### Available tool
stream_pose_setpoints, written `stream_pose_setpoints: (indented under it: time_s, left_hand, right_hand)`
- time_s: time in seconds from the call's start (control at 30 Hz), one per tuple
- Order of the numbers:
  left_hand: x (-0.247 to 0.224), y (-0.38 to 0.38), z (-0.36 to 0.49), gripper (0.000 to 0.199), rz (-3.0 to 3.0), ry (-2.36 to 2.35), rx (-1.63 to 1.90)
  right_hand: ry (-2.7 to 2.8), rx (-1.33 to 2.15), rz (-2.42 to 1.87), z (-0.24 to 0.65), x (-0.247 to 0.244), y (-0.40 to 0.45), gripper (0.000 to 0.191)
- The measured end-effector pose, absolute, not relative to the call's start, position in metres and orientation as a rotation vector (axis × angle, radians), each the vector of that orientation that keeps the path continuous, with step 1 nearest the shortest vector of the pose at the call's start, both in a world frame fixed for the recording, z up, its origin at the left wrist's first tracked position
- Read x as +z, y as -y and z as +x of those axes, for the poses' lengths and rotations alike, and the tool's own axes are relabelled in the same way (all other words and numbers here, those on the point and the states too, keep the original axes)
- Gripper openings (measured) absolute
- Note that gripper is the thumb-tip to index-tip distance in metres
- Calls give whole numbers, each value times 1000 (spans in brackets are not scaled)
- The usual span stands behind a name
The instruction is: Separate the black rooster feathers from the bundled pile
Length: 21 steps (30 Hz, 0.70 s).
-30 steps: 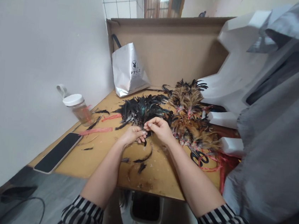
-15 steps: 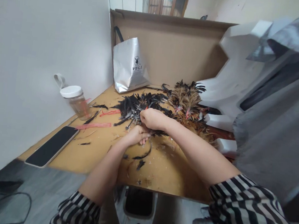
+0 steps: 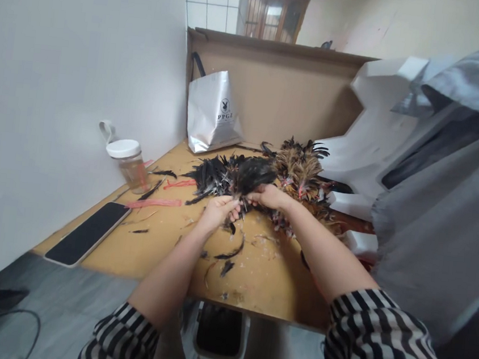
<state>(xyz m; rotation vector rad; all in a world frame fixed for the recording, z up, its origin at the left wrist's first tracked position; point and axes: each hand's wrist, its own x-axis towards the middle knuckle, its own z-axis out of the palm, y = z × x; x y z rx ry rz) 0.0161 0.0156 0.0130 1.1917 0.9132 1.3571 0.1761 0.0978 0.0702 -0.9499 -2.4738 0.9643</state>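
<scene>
My left hand (image 3: pixel 220 212) is closed, its thumb and fingers pinching the lower end of a dark feather bunch (image 3: pixel 254 172). Close beside it, my right hand (image 3: pixel 268 196) is closed at the same bunch's base, fingertips pressed together. The bunch stands up and fans out above both hands. Directly behind lies a pile of loose black feathers (image 3: pixel 209 175). Brown-and-black feather bundles (image 3: pixel 298 166), some with reddish ties at their bases, lie to the right of my hands. A few stray feathers (image 3: pixel 227 268) are scattered on the table in front.
On the left of the wooden table (image 3: pixel 254 284) are a phone (image 3: pixel 88 233), a lidded jar (image 3: pixel 128 165) and red strips (image 3: pixel 153 203). A silver bag (image 3: pixel 214 114) leans against the cardboard (image 3: pixel 292 88) behind. White foam (image 3: pixel 364 135) and grey cloth (image 3: pixel 441 212) border the right side.
My right hand has drawn back from the black pile and lowered beside my left hand. A dark feather bunch now stands upright at my fingers. The camera view has shifted slightly.
</scene>
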Motion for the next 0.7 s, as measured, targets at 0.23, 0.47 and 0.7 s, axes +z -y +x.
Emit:
stream_pose_setpoints:
  time_s: [0.23,0.47,0.7]
  left_hand:
    - [0,-28,15,24,1045,-1106,1492]
    - [-8,-24,17,21,1480,-1351,1264]
    - [4,-8,21,24,1788,-1082,1095]
  right_hand:
    - [2255,952,-885,171,28,-48,19]
    - [2843,-168,-839,148,85,-16,14]
    - [3033,-79,-878,153,115,-59,14]
